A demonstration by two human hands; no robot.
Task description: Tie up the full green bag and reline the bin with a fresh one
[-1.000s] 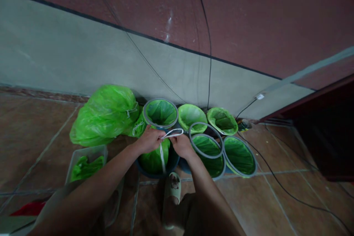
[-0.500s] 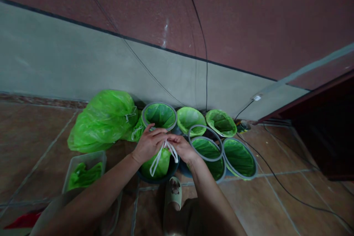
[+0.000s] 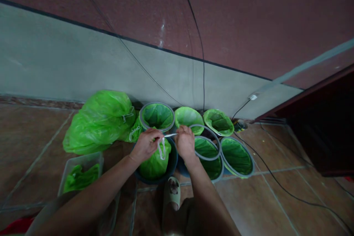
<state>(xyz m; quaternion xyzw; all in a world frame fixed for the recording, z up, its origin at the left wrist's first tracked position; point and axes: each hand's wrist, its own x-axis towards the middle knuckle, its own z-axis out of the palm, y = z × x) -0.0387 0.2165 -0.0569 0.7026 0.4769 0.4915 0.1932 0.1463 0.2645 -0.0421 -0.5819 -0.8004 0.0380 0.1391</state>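
Over a dark blue bin [image 3: 173, 158], my left hand [image 3: 147, 143] is closed at the gathered neck of a green garbage bag [image 3: 155, 164]. A white drawstring [image 3: 170, 135] runs taut from it to my right hand [image 3: 186, 142], whose fingers are closed round the far end. One white loop hangs down under my left hand. The bag's full lower part sits inside the bin. A grey bin ring [image 3: 219, 149] lies just right of my right hand, across the top of a green-lined bin [image 3: 211, 167].
Along the wall stand several other lined bins, one [image 3: 156, 117] behind my hands and one [image 3: 238, 156] at the right. Large tied green bags [image 3: 96, 123] lie at the left. A clear tub [image 3: 63, 177] holds green bags. A black cable [image 3: 279, 182] crosses the floor.
My hands were close together at the bag's neck, with two drawstring loops hanging. They have drawn apart, my right hand to the right, and the drawstring is now stretched between them.
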